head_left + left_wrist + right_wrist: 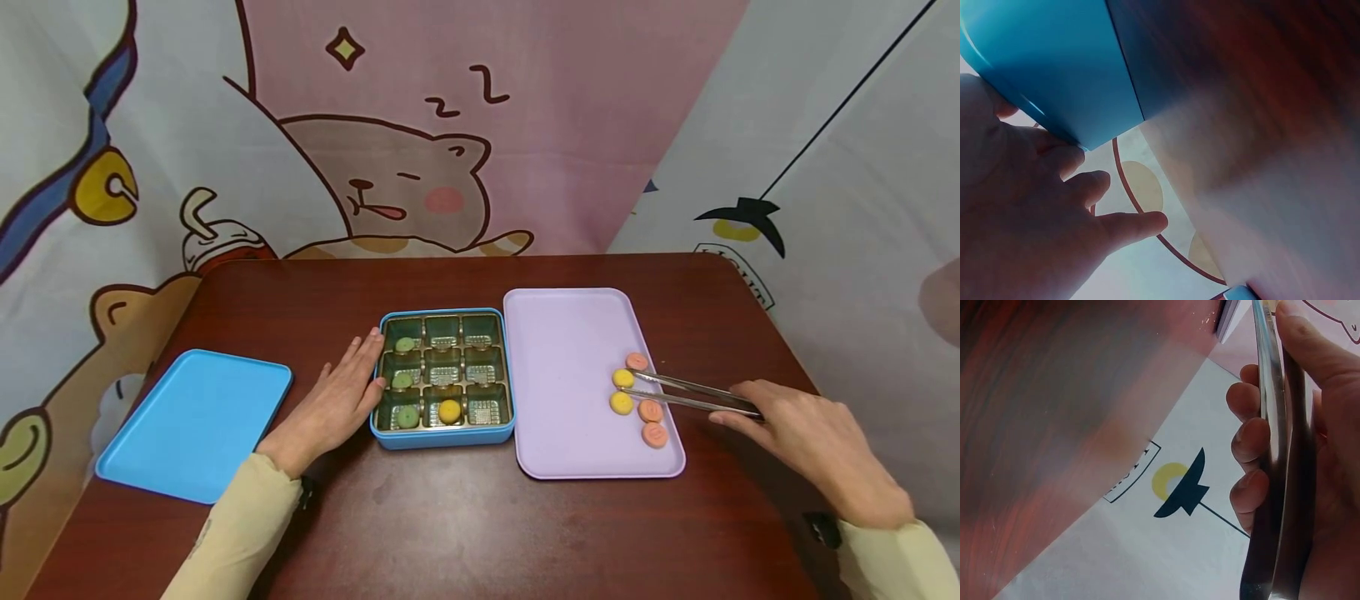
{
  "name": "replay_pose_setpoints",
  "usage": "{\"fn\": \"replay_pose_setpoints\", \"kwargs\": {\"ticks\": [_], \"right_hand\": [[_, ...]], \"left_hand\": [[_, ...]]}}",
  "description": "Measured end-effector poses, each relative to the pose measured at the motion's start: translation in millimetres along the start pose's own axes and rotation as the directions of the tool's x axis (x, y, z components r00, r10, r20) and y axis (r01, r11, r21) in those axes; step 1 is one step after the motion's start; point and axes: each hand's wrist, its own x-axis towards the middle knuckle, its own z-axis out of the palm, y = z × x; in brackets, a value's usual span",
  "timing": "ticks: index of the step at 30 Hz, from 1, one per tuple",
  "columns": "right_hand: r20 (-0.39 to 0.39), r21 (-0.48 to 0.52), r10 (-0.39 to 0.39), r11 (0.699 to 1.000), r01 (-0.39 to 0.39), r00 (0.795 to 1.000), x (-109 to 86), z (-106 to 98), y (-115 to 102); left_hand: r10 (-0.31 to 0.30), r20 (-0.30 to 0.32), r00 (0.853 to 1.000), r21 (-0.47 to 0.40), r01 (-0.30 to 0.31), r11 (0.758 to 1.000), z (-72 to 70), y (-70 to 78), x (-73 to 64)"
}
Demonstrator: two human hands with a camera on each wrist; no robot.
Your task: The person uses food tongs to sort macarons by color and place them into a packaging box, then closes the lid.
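My right hand (813, 433) grips metal tongs (697, 394), fingers curled round the handles in the right wrist view. Their tips are at a yellow disc (622, 378) on the lilac tray (558, 375); whether they pinch it I cannot tell. Another yellow disc (621, 403) and several orange discs (650, 411) lie close by. My left hand (337, 406) rests with extended fingers against the left side of a blue box (450, 437) with a gold divided insert. Green discs (408, 417) occupy its left column; a yellow disc (449, 411) sits in the front middle compartment.
A blue lid-like tray (198, 425) lies at the left of the dark wooden table (450, 533). The box stands close beside the lilac tray's left edge. Behind the table hangs a cartoon-printed cloth (570, 125).
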Motion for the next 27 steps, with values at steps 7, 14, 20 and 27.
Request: {"fn": "replay_pose_setpoints", "kwargs": {"ticks": [7, 14, 20, 27], "right_hand": [[-0.017, 0.002, -0.016, 1.000, 0.016, 1.000, 1.9, 2.9, -0.8], [-0.053, 0.006, -0.037, 0.999, 0.037, 0.998, 2.1, 3.5, -2.5], [-0.077, 0.026, -0.049, 0.998, 0.051, 0.996, 3.8, 0.3, -9.8], [-0.058, 0.043, -0.040, 0.998, 0.042, 0.998, 12.1, -3.8, -23.0]], "left_hand": [[-0.001, -0.007, 1.000, 0.002, 0.001, 1.000, 0.5, -0.4, -0.4], [0.000, 0.001, 1.000, 0.000, 0.000, 1.000, -0.6, -0.3, 0.7], [0.000, -0.003, 1.000, 0.001, 0.000, 1.000, -0.9, 0.4, 0.6], [-0.011, 0.003, 1.000, -0.005, 0.011, 1.000, -1.2, 1.0, -0.1]]}}
